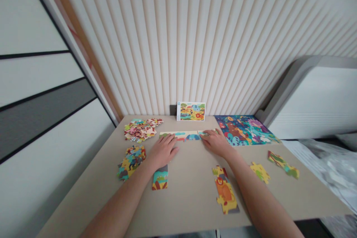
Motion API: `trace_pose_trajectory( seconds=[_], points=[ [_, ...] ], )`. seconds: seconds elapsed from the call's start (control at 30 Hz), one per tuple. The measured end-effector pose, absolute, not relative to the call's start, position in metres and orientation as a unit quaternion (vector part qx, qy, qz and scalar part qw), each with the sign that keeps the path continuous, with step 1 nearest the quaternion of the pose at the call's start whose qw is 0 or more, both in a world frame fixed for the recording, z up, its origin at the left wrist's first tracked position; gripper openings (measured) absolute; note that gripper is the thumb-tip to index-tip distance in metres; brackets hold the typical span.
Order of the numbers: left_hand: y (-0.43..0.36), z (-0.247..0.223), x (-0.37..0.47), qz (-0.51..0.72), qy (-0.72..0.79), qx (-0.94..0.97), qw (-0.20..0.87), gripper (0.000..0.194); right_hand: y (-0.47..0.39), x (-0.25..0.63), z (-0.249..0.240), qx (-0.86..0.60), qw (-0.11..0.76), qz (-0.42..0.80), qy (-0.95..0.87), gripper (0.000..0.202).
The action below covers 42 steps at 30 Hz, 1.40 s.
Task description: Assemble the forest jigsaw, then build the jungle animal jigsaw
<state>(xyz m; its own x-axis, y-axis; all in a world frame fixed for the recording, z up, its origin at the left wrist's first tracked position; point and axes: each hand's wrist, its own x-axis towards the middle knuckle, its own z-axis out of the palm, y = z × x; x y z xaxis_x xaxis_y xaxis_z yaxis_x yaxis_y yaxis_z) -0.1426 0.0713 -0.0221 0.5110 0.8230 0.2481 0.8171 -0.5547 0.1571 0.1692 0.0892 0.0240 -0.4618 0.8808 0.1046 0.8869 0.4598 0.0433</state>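
Note:
A joined strip of puzzle pieces with a blue elephant lies across the upper middle of the table. My left hand rests on its left end, fingers spread. At the strip's right end lies my right hand, flat with fingers apart, partly covering the pieces. Beneath my left wrist is a crocodile section, its top partly hidden. A joined lion section sits beside my right forearm. Behind the strip, a picture card leans upright against the wall.
Two heaps of loose pieces, one reddish and one mixed yellow, lie at the left. A dark blue assembled puzzle is at the back right. Yellow pieces and a long section lie right.

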Motion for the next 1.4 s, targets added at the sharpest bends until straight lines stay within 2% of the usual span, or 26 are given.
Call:
trace_pose_trajectory(
  seconds=[0.27, 0.63, 0.77, 0.9, 1.1, 1.4],
  points=[
    [0.071, -0.023, -0.143, 0.148, 0.471, 0.870, 0.004, 0.052, 0.084, 0.162, 0.026, -0.523, 0.013, -0.061, -0.850, 0.038],
    [0.072, -0.024, -0.143, 0.154, 0.471, 0.869, 0.006, 0.051, 0.092, 0.170, 0.012, -0.492, 0.053, 0.002, -0.869, 0.042],
    [0.071, -0.023, -0.143, 0.157, 0.467, 0.870, 0.002, 0.051, 0.097, 0.187, 0.012, -0.491, 0.096, 0.015, -0.866, 0.045],
    [0.071, -0.023, -0.144, 0.161, 0.466, 0.870, 0.001, 0.051, 0.106, 0.227, 0.010, -0.572, 0.137, -0.020, -0.809, 0.051],
    [0.073, -0.025, -0.144, 0.156, 0.466, 0.871, 0.003, 0.051, 0.114, 0.256, -0.002, -0.579, 0.081, 0.041, -0.810, 0.052],
    [0.072, -0.025, -0.144, 0.160, 0.465, 0.871, 0.012, 0.050, 0.115, 0.248, -0.004, -0.572, 0.079, 0.067, -0.814, 0.054]
  ],
)
